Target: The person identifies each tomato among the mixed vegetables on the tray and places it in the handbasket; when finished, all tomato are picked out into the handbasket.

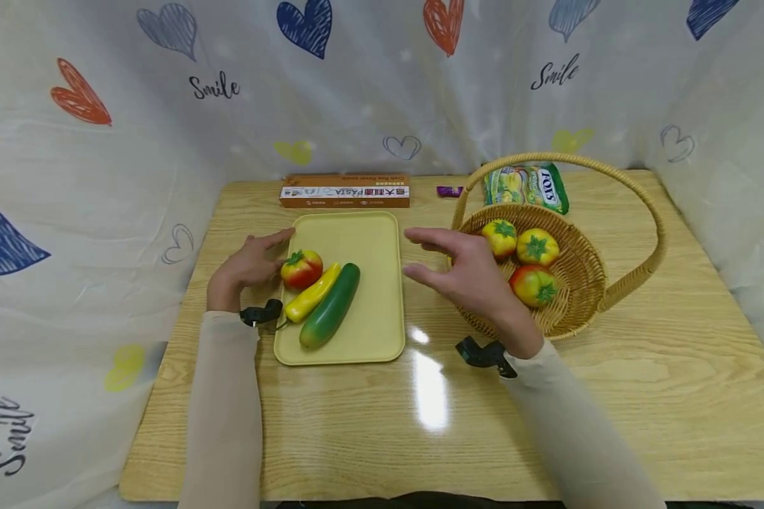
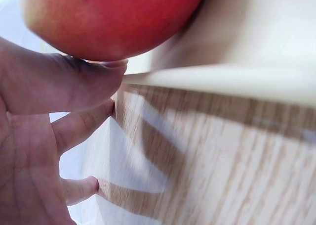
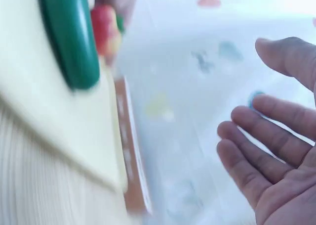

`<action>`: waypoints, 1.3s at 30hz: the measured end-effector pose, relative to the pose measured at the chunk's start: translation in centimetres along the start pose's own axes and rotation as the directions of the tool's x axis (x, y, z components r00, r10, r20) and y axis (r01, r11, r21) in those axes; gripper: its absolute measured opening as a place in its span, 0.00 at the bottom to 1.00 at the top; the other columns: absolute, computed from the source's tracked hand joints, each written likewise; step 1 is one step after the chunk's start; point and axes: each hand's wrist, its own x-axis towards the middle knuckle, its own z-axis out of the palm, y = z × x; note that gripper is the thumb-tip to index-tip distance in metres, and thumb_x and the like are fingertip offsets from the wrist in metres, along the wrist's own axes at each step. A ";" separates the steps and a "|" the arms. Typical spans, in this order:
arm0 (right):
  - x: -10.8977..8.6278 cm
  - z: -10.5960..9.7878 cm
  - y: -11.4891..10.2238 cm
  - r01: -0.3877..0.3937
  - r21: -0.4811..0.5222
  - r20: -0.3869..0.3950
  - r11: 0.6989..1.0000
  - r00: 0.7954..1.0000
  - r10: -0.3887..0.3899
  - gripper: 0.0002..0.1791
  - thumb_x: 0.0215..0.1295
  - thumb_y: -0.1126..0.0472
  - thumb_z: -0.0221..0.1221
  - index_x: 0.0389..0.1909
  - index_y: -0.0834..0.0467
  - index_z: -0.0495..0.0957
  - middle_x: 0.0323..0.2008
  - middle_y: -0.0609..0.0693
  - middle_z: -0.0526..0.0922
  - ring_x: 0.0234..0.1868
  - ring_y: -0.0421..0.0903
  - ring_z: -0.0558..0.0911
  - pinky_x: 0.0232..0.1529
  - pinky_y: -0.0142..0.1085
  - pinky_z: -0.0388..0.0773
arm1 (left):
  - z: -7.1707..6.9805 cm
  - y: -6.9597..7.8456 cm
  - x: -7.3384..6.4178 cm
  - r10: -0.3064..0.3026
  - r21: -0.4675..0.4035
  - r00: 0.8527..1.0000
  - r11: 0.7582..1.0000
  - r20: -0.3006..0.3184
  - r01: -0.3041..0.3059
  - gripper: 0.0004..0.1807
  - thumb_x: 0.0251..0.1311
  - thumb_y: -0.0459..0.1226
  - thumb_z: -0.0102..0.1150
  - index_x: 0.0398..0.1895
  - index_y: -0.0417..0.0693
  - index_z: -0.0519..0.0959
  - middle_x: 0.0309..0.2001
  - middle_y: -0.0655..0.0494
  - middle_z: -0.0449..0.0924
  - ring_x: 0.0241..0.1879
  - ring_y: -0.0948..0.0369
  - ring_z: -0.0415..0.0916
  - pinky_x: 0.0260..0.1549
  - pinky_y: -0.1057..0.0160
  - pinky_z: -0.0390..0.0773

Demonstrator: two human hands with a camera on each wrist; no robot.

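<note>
A pale yellow tray (image 1: 375, 311) lies on the wooden table. On its left half rest a red-and-yellow fruit (image 1: 302, 269) with a green leafy top, a yellow chili pepper (image 1: 312, 294) and a dark green cucumber (image 1: 332, 307). My left hand (image 1: 248, 263) is at the tray's left edge, fingers extended. In the left wrist view its thumb (image 2: 64, 81) meets the rim just beside the fruit, the other fingers spread outside the rim. My right hand (image 1: 467, 272) hovers between tray and basket, holding nothing, thumb and fingers apart and pointing toward the tray's right edge.
To the right stands a wicker basket (image 1: 587, 283) with a tall handle (image 1: 637, 283), holding three red-and-yellow fruits (image 1: 537, 247). Behind it lies a green candy bag (image 1: 527, 187). A pasta box (image 1: 345, 191) sits behind the tray, with a small purple packet (image 1: 448, 191) to its right.
</note>
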 end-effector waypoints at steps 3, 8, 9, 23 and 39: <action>2.1 2.3 -0.6 0.039 0.079 0.085 0.996 0.995 -0.046 0.29 0.69 0.55 0.76 0.70 0.54 0.84 0.67 0.50 0.88 0.65 0.51 0.88 0.72 0.47 0.81 | -0.1 0.1 -0.1 0.014 0.004 1.000 1.000 -0.003 -0.014 0.38 0.80 0.36 0.53 0.90 0.54 0.55 0.88 0.37 0.53 0.86 0.28 0.24 0.82 0.26 0.31; 5.4 5.6 -0.9 0.086 0.170 0.179 0.982 0.977 -0.117 0.32 0.69 0.55 0.76 0.72 0.53 0.82 0.68 0.52 0.87 0.67 0.50 0.86 0.73 0.42 0.79 | -0.1 0.3 0.0 0.005 0.006 1.000 1.000 -0.006 -0.005 0.38 0.81 0.38 0.53 0.90 0.54 0.56 0.87 0.37 0.54 0.87 0.29 0.26 0.83 0.27 0.30; 6.1 6.2 -1.0 0.087 0.185 0.196 0.979 0.973 -0.124 0.32 0.69 0.54 0.76 0.73 0.54 0.82 0.68 0.52 0.87 0.68 0.50 0.86 0.73 0.41 0.79 | -0.1 0.4 0.0 -0.001 0.005 1.000 1.000 -0.005 0.002 0.38 0.81 0.39 0.54 0.90 0.55 0.56 0.87 0.37 0.54 0.87 0.29 0.26 0.83 0.27 0.30; 12.4 12.5 0.5 0.006 0.159 0.437 0.987 0.896 -0.076 0.37 0.71 0.49 0.74 0.77 0.56 0.78 0.73 0.54 0.82 0.73 0.50 0.82 0.76 0.41 0.77 | -0.2 0.3 -0.1 0.010 0.018 1.000 1.000 0.004 -0.010 0.38 0.81 0.40 0.54 0.90 0.59 0.56 0.87 0.37 0.54 0.86 0.27 0.27 0.81 0.22 0.34; 13.2 14.3 2.1 0.031 0.029 0.478 0.999 0.877 -0.041 0.30 0.73 0.53 0.72 0.73 0.56 0.81 0.67 0.50 0.87 0.66 0.46 0.85 0.70 0.39 0.81 | -0.2 0.0 -0.1 0.004 -0.001 1.000 1.000 -0.002 -0.004 0.40 0.77 0.34 0.52 0.90 0.52 0.56 0.87 0.37 0.54 0.87 0.30 0.29 0.83 0.27 0.29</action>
